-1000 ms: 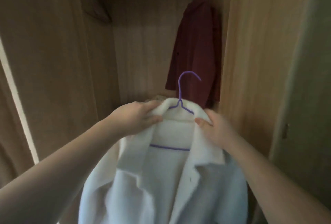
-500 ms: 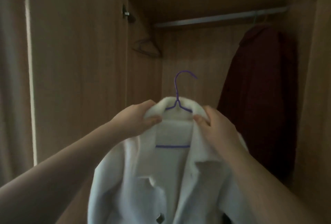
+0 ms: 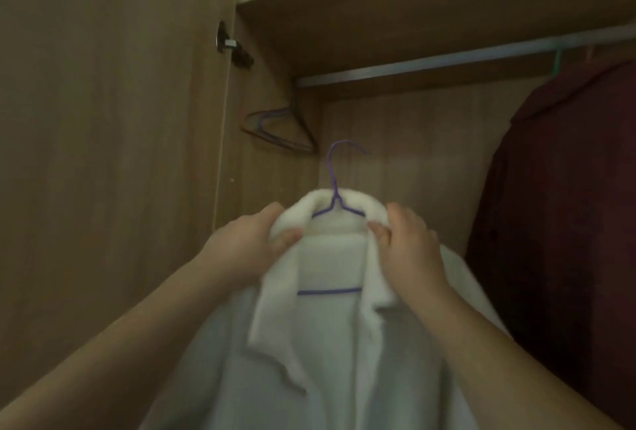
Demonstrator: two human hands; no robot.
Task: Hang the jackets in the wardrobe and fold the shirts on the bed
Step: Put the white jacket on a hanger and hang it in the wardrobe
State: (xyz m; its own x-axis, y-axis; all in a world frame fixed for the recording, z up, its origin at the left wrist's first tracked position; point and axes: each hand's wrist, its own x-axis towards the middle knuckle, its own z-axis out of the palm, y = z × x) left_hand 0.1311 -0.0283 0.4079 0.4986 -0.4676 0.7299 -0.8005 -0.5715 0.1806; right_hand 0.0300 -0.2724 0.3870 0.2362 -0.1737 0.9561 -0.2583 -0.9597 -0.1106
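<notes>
A white fleece jacket (image 3: 330, 343) hangs on a purple wire hanger (image 3: 333, 175), held up in front of the open wardrobe. My left hand (image 3: 247, 247) grips the collar's left side and my right hand (image 3: 409, 250) grips its right side. The hanger's hook points up, well below the metal rail (image 3: 447, 61) and apart from it. A dark red jacket (image 3: 564, 223) hangs from the rail at the right.
The wardrobe's left door (image 3: 103, 154) stands open with its hinge (image 3: 229, 45) at the top. Several empty hangers (image 3: 278, 132) hang in the back left corner. The wooden back wall (image 3: 413, 161) shows between them and the red jacket.
My view has tilted upward and moved closer to the wardrobe. The white jacket has risen with both hands, and the rail has come into view above the hook.
</notes>
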